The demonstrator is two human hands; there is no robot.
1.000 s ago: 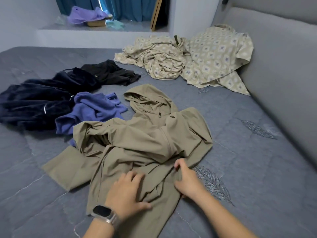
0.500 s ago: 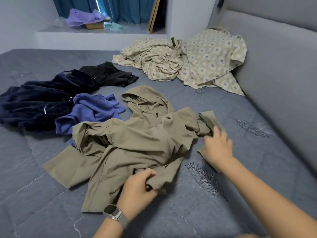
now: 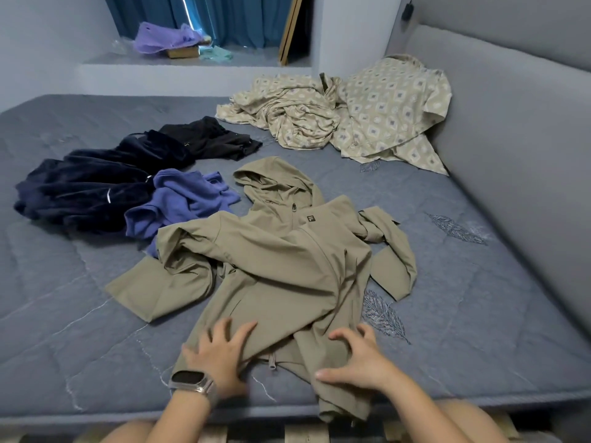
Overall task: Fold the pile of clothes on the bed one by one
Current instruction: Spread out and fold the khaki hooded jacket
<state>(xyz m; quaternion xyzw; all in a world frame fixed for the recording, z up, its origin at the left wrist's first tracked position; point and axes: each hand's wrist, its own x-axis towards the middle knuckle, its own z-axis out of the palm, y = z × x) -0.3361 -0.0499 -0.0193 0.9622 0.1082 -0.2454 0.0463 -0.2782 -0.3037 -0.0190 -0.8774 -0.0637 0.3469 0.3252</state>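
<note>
1. Head view, step in hand: flattening of the khaki hooded jacket point(image 3: 281, 260) before its first fold, as judged from the hand positions. Left hand point(image 3: 220, 353), fingers spread wide, presses the near hem flat. Right hand point(image 3: 358, 359), fingers bent, thumb out, rests on the hem at the near right; it grips nothing that can be seen.
2. Next move, by judgement: both sleeves need straightening, then folding inward over the body.
3. Jacket condition: front up, zipped, hood pointing far, left sleeve bunched, right sleeve doubled back, hem hanging over the near edge of the bed point(image 3: 479, 314).
4. Remaining pile, far left: purple garment point(image 3: 182, 203), dark navy garment point(image 3: 80, 190), black garment point(image 3: 208, 140), all unfolded.
</note>
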